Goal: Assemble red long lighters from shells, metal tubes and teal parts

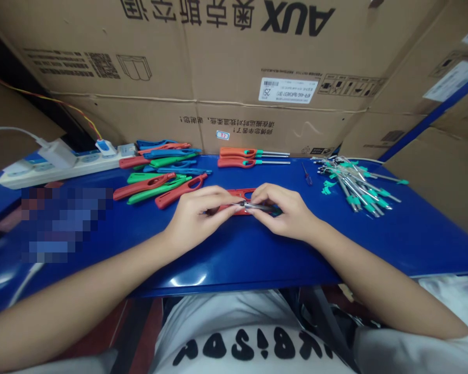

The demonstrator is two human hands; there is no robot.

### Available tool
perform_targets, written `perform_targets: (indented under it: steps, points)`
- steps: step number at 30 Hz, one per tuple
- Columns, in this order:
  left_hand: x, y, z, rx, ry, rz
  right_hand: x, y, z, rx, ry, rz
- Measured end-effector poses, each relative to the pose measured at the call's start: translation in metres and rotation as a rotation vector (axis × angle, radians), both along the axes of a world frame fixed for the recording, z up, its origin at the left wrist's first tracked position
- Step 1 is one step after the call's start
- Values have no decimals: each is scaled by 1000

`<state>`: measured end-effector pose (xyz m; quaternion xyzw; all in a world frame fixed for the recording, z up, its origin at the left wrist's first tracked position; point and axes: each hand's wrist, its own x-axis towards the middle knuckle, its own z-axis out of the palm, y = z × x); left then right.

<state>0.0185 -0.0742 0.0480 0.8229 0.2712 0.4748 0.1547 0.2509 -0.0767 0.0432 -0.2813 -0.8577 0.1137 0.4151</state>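
Near the table's middle, my left hand (198, 214) and my right hand (284, 210) meet over a red lighter handle shell (237, 195) lying on the blue table. My right thumb and fingers pinch a slim metal lighter tube (259, 206), whose back end runs under my palm. My left fingertips are closed at the tube's other end, around a small dark part or wire too small to name. Both hands partly cover the red shell.
Red, green and blue lighter handles (161, 179) are heaped on the left. Lighters with metal tubes (271, 162) lie at the back, beside a small screwdriver (307, 175). Metal tubes with green parts (354, 187) pile up on the right. A power strip (70, 169) and cardboard (226, 83) stand behind.
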Motion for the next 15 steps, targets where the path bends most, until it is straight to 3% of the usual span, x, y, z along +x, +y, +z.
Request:
perform_targets:
  steps: [15]
  points:
    - [1,1,1,-91,-46,-43,6,2,5,247,-159,-59]
